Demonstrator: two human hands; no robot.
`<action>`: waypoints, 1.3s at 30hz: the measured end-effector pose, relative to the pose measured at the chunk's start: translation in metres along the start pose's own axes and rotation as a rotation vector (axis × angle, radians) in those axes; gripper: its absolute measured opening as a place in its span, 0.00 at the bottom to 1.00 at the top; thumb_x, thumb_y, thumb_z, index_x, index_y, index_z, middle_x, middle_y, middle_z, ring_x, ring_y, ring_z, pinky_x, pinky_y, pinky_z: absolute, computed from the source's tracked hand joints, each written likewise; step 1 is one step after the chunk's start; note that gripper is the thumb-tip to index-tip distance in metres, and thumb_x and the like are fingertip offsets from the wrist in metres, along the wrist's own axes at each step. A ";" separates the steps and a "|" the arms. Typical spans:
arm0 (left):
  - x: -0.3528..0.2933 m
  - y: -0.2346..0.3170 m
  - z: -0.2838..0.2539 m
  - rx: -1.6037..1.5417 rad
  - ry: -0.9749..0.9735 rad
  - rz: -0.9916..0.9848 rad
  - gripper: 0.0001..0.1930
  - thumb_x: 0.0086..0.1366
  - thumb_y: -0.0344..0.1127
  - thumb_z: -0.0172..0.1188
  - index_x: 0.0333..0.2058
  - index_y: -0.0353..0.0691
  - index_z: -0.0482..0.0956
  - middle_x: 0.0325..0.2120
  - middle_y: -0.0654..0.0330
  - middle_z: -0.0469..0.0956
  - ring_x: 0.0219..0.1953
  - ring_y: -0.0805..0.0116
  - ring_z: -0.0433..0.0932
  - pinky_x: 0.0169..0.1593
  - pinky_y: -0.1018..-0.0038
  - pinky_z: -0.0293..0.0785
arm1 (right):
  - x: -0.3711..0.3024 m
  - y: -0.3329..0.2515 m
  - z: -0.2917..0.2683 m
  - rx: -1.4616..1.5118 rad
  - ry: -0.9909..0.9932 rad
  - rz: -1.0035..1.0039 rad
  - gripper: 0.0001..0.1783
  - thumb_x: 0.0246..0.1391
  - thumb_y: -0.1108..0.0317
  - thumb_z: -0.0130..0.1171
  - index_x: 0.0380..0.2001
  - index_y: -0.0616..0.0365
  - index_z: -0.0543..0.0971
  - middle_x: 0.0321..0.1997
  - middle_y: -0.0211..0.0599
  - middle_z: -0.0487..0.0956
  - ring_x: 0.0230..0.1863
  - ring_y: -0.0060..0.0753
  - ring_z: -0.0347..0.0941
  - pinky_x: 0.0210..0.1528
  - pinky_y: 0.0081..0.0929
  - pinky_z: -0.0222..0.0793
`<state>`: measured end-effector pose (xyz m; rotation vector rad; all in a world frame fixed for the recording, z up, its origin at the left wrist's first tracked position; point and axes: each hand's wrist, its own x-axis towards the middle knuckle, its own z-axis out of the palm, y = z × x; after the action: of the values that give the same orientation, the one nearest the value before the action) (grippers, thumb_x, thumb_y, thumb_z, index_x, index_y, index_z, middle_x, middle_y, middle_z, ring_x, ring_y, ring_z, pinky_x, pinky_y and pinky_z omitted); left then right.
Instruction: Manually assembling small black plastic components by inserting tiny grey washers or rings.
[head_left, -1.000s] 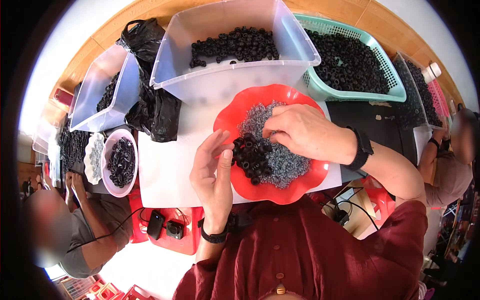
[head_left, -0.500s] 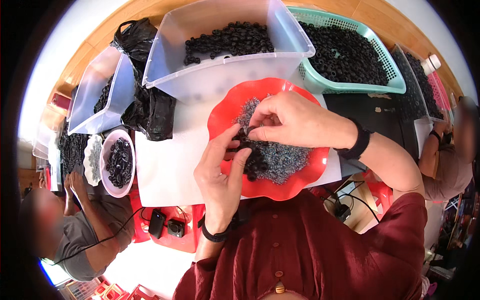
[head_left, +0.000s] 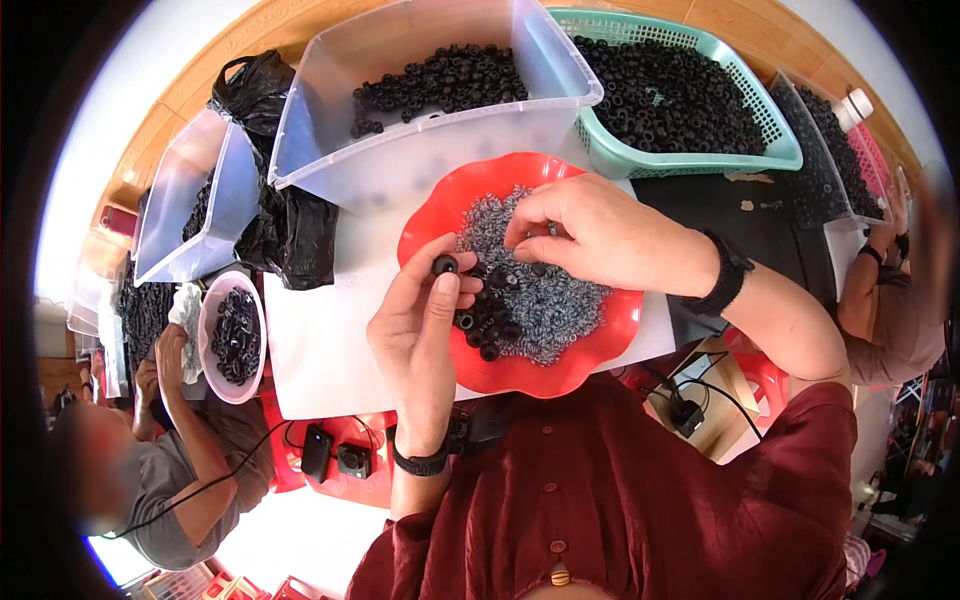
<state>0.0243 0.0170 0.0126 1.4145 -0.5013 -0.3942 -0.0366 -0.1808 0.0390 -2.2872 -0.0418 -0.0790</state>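
Note:
A red dish with a wavy rim point(head_left: 615, 345) lies before me, filled with small grey-blue pieces point(head_left: 560, 320) too fine to name. Several round black parts with centre holes point(head_left: 488, 318) are heaped on its left side. Over the dish's left edge, my left hand point(head_left: 422, 320) pinches one black ring-shaped part point(head_left: 445, 265) between thumb and fingertips. My right hand point(head_left: 600, 230) is bent down over the grey-blue pieces, its thumb and fingers drawn together at the heap. Whatever those fingertips hold is hidden or too small to make out.
Behind the dish stand a clear plastic bin point(head_left: 430, 140) and a green basket point(head_left: 690, 160), both with black parts. A black plastic bag point(head_left: 300, 235), another bin point(head_left: 190, 240) and a pink bowl point(head_left: 262, 335) are at left. Co-workers sit at left point(head_left: 190, 470) and right point(head_left: 880, 320).
My hands have moved apart. The left has shifted slightly left, a black part now showing in its fingertips; the right has drawn away from it over the small pieces.

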 end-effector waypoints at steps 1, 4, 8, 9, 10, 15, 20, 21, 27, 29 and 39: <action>0.001 0.000 -0.002 -0.064 -0.005 -0.009 0.15 0.67 0.27 0.52 0.51 0.31 0.73 0.39 0.57 0.78 0.36 0.75 0.76 0.41 0.81 0.72 | -0.001 0.001 0.002 -0.195 0.013 -0.035 0.06 0.49 0.71 0.60 0.29 0.62 0.79 0.27 0.40 0.77 0.31 0.41 0.75 0.35 0.35 0.69; 0.002 -0.001 -0.004 -0.158 0.008 -0.027 0.15 0.67 0.28 0.50 0.51 0.31 0.72 0.39 0.57 0.78 0.35 0.76 0.75 0.41 0.81 0.70 | 0.000 0.001 0.016 -0.259 0.051 -0.099 0.03 0.46 0.73 0.58 0.26 0.61 0.78 0.29 0.43 0.76 0.34 0.49 0.73 0.35 0.42 0.68; 0.003 -0.002 -0.006 -0.228 0.024 -0.039 0.13 0.67 0.28 0.50 0.49 0.32 0.72 0.39 0.57 0.78 0.35 0.76 0.74 0.41 0.81 0.70 | 0.015 0.002 0.031 -0.431 -0.011 -0.062 0.05 0.46 0.70 0.60 0.25 0.60 0.79 0.28 0.42 0.75 0.34 0.47 0.74 0.34 0.42 0.68; 0.004 -0.003 -0.007 -0.233 0.020 -0.045 0.13 0.67 0.28 0.49 0.48 0.33 0.72 0.38 0.57 0.78 0.35 0.76 0.74 0.41 0.81 0.69 | 0.018 0.001 0.033 -0.489 -0.018 -0.057 0.07 0.46 0.68 0.60 0.23 0.60 0.78 0.27 0.42 0.75 0.33 0.47 0.75 0.32 0.43 0.69; 0.003 -0.003 -0.007 -0.233 0.022 -0.041 0.13 0.67 0.28 0.49 0.48 0.33 0.72 0.38 0.57 0.78 0.35 0.76 0.74 0.41 0.81 0.69 | 0.020 0.000 0.036 -0.491 -0.018 -0.061 0.07 0.46 0.68 0.60 0.23 0.60 0.78 0.27 0.42 0.75 0.33 0.47 0.75 0.32 0.43 0.69; 0.005 -0.004 -0.009 -0.260 0.025 -0.045 0.13 0.67 0.29 0.50 0.48 0.32 0.72 0.38 0.58 0.78 0.35 0.76 0.74 0.40 0.81 0.69 | 0.027 -0.001 0.043 -0.551 0.008 -0.092 0.09 0.46 0.68 0.60 0.20 0.62 0.77 0.22 0.44 0.76 0.29 0.49 0.75 0.29 0.44 0.69; 0.005 -0.006 -0.012 -0.290 0.031 -0.070 0.12 0.67 0.29 0.50 0.48 0.33 0.73 0.37 0.58 0.78 0.34 0.77 0.74 0.40 0.82 0.69 | 0.027 0.008 0.027 -0.194 0.087 -0.043 0.10 0.47 0.67 0.61 0.24 0.64 0.77 0.25 0.48 0.78 0.30 0.46 0.76 0.32 0.38 0.70; 0.005 -0.006 -0.012 -0.278 0.026 -0.083 0.12 0.67 0.29 0.50 0.47 0.33 0.73 0.36 0.59 0.78 0.34 0.78 0.73 0.40 0.82 0.68 | 0.026 0.007 0.019 -0.061 0.065 0.020 0.11 0.51 0.66 0.60 0.28 0.65 0.77 0.24 0.45 0.78 0.27 0.36 0.76 0.32 0.31 0.69; 0.000 0.005 0.000 -0.026 -0.054 -0.076 0.09 0.66 0.26 0.51 0.44 0.33 0.74 0.31 0.63 0.76 0.32 0.81 0.71 0.37 0.84 0.68 | 0.013 -0.014 -0.003 0.600 -0.162 0.309 0.14 0.56 0.61 0.61 0.28 0.64 0.80 0.23 0.25 0.76 0.21 0.12 0.65 0.24 0.15 0.61; -0.001 0.007 0.011 0.004 -0.041 -0.045 0.09 0.65 0.25 0.52 0.43 0.33 0.74 0.31 0.64 0.76 0.31 0.81 0.71 0.36 0.84 0.68 | 0.008 -0.016 -0.006 0.664 -0.194 0.352 0.13 0.56 0.61 0.60 0.29 0.62 0.80 0.24 0.24 0.75 0.21 0.10 0.64 0.23 0.12 0.59; -0.004 -0.001 0.020 0.302 0.038 0.252 0.03 0.62 0.25 0.58 0.35 0.33 0.76 0.23 0.65 0.74 0.23 0.80 0.69 0.29 0.82 0.66 | -0.008 -0.015 0.003 0.843 -0.158 0.300 0.11 0.55 0.65 0.61 0.32 0.65 0.80 0.23 0.28 0.77 0.17 0.11 0.63 0.18 0.12 0.57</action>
<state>0.0104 0.0024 0.0131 1.6208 -0.7215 -0.0893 -0.0455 -0.1689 0.0477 -1.4316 0.1585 0.2364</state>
